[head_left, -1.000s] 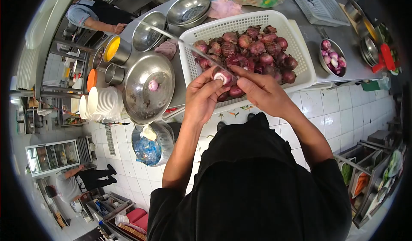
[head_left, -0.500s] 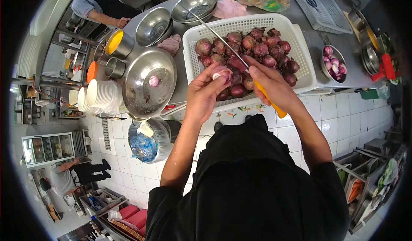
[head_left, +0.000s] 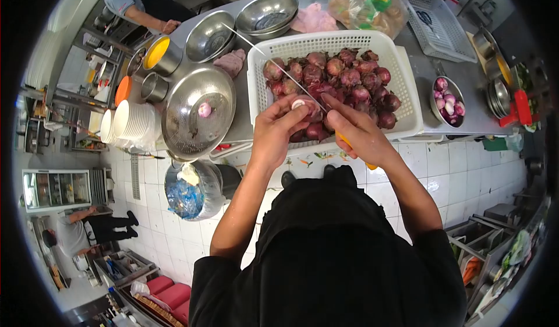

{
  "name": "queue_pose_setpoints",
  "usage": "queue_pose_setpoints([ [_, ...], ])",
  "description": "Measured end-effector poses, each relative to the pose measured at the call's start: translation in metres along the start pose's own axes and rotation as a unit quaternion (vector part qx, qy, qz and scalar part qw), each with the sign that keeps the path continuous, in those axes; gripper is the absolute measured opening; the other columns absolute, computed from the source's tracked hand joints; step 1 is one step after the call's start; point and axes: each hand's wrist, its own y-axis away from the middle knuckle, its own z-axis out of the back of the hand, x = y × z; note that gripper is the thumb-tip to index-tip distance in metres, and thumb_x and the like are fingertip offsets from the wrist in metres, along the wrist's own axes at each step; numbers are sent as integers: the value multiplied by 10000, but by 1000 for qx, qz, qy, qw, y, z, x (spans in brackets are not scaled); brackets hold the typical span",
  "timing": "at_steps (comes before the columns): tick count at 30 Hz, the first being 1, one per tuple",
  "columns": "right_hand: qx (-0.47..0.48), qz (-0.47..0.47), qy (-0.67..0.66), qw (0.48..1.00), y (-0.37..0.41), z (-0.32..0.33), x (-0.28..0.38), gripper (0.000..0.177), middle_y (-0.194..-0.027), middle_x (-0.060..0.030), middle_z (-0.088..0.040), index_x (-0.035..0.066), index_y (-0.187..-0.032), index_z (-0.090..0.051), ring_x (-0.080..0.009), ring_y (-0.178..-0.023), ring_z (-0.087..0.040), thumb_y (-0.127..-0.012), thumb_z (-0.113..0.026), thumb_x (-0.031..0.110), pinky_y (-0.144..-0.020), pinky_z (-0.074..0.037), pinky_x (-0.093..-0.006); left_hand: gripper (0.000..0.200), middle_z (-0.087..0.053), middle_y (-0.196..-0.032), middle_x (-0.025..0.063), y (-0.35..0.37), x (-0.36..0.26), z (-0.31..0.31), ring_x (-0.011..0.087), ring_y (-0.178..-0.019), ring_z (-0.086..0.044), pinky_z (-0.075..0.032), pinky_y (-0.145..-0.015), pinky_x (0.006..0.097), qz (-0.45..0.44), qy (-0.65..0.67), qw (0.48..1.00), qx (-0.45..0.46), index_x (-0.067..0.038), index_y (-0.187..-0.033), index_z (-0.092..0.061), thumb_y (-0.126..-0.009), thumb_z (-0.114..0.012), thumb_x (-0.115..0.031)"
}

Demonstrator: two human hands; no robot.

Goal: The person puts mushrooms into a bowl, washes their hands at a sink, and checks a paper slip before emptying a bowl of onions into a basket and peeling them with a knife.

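Note:
A red onion [head_left: 310,110] with a pale cut end sits in the fingers of my left hand [head_left: 275,130]. My right hand [head_left: 362,133] is wrapped round the yellow handle of a long knife [head_left: 256,48], its thin blade slanting up and left. The blade lies right at the onion, and my right fingertips come close beside it. Beneath both hands stands a white plastic basket [head_left: 412,103] filled with unpeeled red onions [head_left: 349,78]. To the left, a large steel colander [head_left: 180,126] has one peeled onion [head_left: 204,110] in it.
A steel bowl of peeled onions [head_left: 448,101] stands at the right. Steel bowls [head_left: 211,34], pink cloths [head_left: 314,18], a plastic bag [head_left: 370,9] and a second basket [head_left: 442,44] line the back. A lined bin [head_left: 204,190] is below. Another person's arm [head_left: 152,21] shows at upper left.
My right hand has come closer to my left, and the knife blade has swung a little left and down against the onion. The whole view has shifted slightly.

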Motion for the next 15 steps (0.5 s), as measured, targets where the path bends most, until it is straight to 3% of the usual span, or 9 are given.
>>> queue_pose_setpoints([
  [4, 44, 17, 11, 999, 0, 2, -2, 625, -819, -1, -547, 24, -1471, -348, -68, -616, -454, -991, -496, 396, -550, -396, -226, 271, -668, -1063, 107, 6, 4, 1, 159, -928, -650, -545, -817, 296, -18, 34, 999, 35, 41, -1156, -592, -914, -628, -76],
  [11, 68, 84, 104, 989, -7, 9, -9, 614, -817, -31, -576, 16, -1458, -366, -104, -678, -501, -979, -521, 368, -645, -431, -258, 238, -675, -1030, 112, 19, 15, -5, 167, -897, -659, -549, -817, 304, -60, 53, 997, 2, 52, -1124, -602, -899, -630, -17],
  [15, 95, 76, 123, 985, -3, 12, -10, 620, -786, -43, -573, 20, -1457, -370, -124, -717, -521, -970, -532, 368, -702, -448, -284, 206, -679, -993, 113, 30, 14, -5, 175, -876, -659, -551, -808, 311, -69, 65, 996, 8, 58, -1082, -616, -885, -638, 0],
])
